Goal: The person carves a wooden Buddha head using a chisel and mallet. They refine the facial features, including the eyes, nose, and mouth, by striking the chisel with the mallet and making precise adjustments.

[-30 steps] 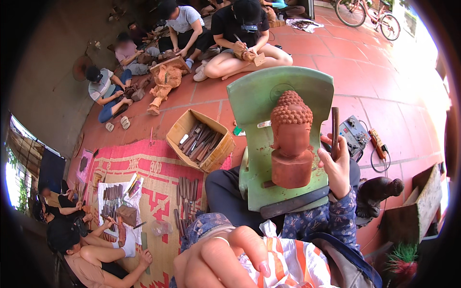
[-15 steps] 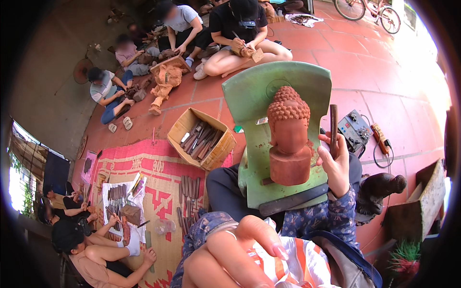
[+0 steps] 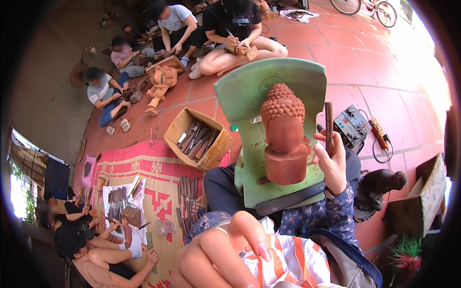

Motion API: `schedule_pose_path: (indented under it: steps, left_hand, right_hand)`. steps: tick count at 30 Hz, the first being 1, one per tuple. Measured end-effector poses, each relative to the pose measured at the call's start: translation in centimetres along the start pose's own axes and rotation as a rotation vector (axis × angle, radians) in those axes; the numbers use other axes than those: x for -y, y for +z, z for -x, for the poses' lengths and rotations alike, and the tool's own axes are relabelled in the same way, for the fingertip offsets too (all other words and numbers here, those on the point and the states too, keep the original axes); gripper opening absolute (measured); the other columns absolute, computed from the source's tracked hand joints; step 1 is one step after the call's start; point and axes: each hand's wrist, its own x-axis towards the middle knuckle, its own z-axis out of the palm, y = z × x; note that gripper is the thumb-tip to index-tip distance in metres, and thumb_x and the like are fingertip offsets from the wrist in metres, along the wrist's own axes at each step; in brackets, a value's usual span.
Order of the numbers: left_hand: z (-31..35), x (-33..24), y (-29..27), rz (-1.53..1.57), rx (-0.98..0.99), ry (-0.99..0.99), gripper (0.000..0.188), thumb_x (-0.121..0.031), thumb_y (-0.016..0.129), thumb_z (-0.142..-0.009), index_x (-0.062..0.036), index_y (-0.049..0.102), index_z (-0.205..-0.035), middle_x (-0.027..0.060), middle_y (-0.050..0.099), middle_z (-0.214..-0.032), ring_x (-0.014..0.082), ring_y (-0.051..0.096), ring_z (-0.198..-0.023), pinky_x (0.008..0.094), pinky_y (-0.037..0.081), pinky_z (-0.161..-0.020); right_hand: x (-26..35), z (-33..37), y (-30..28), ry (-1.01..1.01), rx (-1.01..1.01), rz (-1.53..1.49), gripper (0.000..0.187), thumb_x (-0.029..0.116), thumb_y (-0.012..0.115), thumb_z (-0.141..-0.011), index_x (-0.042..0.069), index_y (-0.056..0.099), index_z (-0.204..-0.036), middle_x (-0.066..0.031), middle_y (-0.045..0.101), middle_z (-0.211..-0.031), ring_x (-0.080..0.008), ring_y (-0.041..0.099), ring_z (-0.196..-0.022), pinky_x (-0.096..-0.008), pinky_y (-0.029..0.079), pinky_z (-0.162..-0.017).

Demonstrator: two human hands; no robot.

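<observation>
A reddish-brown carved wooden Buddha head with tight curls stands upright on a green curved plastic chair shell across my lap. My right hand, at the right of the carving, is closed round a dark wooden carving tool handle that points up. A blade there is hard to make out. My left hand is large and close at the bottom, fingers curled; whatever it may hold is hidden. It is apart from the carving. A dark flat bar lies across the shell's near edge, and a short stick lies beside the carving's base.
A cardboard box of tools stands left of the shell, near a row of tools on a patterned mat. At right are an electrical box, power strip, dark carving and wooden crate. Several people carve nearby.
The whole view has shifted slightly, with most things now a little further left. My left hand is lower and further left. My right hand keeps its hold on the tool beside the carving.
</observation>
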Motion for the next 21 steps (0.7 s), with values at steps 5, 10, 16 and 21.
schedule_pose_path:
  steps: [5,10,16,21]
  left_hand:
    - [-0.2,4.0,-1.8,0.058,0.088,-0.055,0.031,-0.038,0.055,-0.094,-0.0101,0.062,-0.082,0.0052,0.057,-0.085,0.0183,0.052,-0.082,0.0290,0.041,-0.070]
    - [0.3,2.8,-1.1,0.125,0.182,-0.242,0.013,-0.014,0.060,-0.089,-0.0019,0.061,-0.085,0.0088,0.057,-0.087,0.0245,0.054,-0.081,0.0377,0.044,-0.070]
    - [-0.1,3.6,-0.4,0.177,0.087,-0.169,0.027,-0.030,0.058,-0.092,-0.0044,0.062,-0.083,0.0093,0.059,-0.083,0.0197,0.052,-0.073,0.0291,0.042,-0.064]
    - [-1.4,5.2,0.6,0.166,0.024,-0.162,0.030,-0.034,0.054,-0.094,-0.0056,0.055,-0.086,0.0105,0.058,-0.082,0.0201,0.054,-0.071,0.0319,0.045,-0.064]
  right_hand:
    - [-0.2,-0.1,-0.9,0.002,-0.053,-0.057,0.025,0.016,0.049,-0.097,0.002,0.047,-0.118,-0.0079,0.058,-0.106,-0.0034,0.046,-0.055,-0.0148,0.027,-0.042]
    - [-0.2,-0.1,-0.7,0.015,-0.053,-0.123,0.025,0.020,0.043,-0.100,0.002,0.050,-0.115,-0.0059,0.058,-0.099,-0.0023,0.040,-0.052,-0.0149,0.021,-0.040]
    - [-0.5,0.1,-1.0,0.077,-0.061,-0.212,0.022,0.021,0.044,-0.100,0.003,0.052,-0.109,-0.0039,0.056,-0.090,-0.0040,0.040,-0.050,-0.0163,0.026,-0.042]
    - [0.0,-0.1,-1.0,0.007,-0.194,-0.445,0.032,0.031,0.038,-0.102,0.004,0.053,-0.093,-0.0051,0.055,-0.083,-0.0057,0.040,-0.050,-0.0186,0.030,-0.044]
